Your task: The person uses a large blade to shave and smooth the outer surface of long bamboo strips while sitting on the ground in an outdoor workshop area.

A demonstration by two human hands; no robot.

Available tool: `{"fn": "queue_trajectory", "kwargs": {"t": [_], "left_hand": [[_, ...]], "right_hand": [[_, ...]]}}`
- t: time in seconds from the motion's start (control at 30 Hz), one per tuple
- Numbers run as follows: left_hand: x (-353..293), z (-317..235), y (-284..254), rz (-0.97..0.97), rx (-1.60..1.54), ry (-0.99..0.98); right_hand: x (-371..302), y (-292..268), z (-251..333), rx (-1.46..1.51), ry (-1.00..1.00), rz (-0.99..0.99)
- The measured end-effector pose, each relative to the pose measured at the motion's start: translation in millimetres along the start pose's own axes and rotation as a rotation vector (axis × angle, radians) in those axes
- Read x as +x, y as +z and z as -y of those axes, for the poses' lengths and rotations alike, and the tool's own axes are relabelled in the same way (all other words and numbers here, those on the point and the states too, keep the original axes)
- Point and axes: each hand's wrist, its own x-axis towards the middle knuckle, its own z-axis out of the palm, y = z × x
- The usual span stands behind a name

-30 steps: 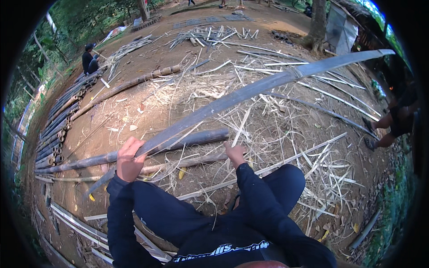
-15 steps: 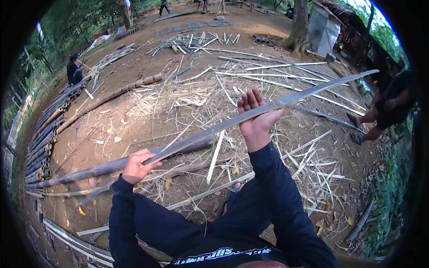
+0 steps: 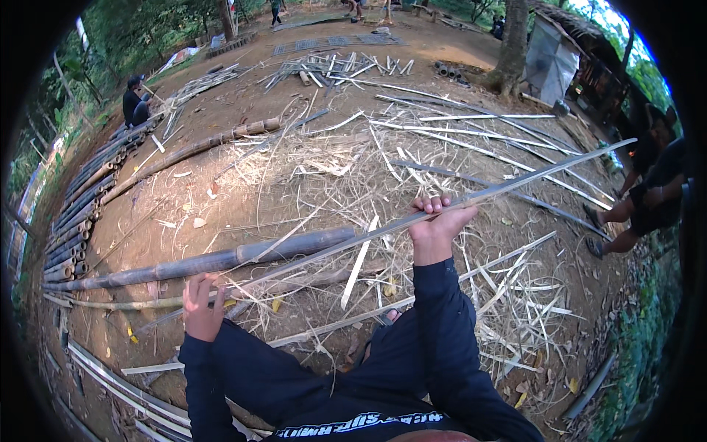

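Shirt (image 3: 313, 412) has white lettering across the front. Right hand (image 3: 442, 227) is palm up, fingers curled around a long bamboo strip (image 3: 530, 177). Left hand (image 3: 202, 306) is half open by its lower stretch; can't tell if it's gripping. Strip slants up rightward, well past the right hand.

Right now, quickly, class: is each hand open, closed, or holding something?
Left hand: partly open at the long strip; whether it grips cannot be told.
Right hand: holding the long strip, palm up, fingers curled.
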Motion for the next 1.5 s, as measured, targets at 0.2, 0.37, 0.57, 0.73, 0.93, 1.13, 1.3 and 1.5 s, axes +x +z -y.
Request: {"fn": "queue_trajectory", "kwargs": {"t": [0.2,0.37,0.57,0.73,0.93,1.13,1.3,1.5], "left_hand": [[-57.8,92.0,-60.8,0.224,0.006,-0.211],[-242.8,268.6,-66.5,-0.554,-0.568,-1.703],[-250.0,70.6,22.8,-0.514,-1.004,-1.826],[-83.8,-86.9,-24.5,-0.167,-0.216,-0.760],[-43.8,-106.3,66.8,0.120,-1.946,-1.541],[-24.0,-130.7,164.5,-0.358,-2.437,-1.274],[-10.3,-108.8,169.1,-0.444,-2.532,-0.927],[-11.0,-70.5,191.7,-0.734,-2.503,-0.940]], "right_hand": [[8.1,-8.7,7.9,-0.017,-0.031,-0.022],[7.6,-12.8,3.7,-0.066,-0.058,-0.044],[-1.0,-8.1,-0.7,-0.117,-0.122,-0.044],[7.9,-16.3,1.2,-0.116,-0.169,0.046],[-6.8,-8.8,-2.9,-0.156,-0.145,0.147],[3.1,-16.9,2.2,-0.191,-0.125,0.181],[12.6,-28.6,-4.0,-0.227,-0.129,0.101],[9.8,-25.1,-29.3,-0.346,-0.033,0.028]]}}
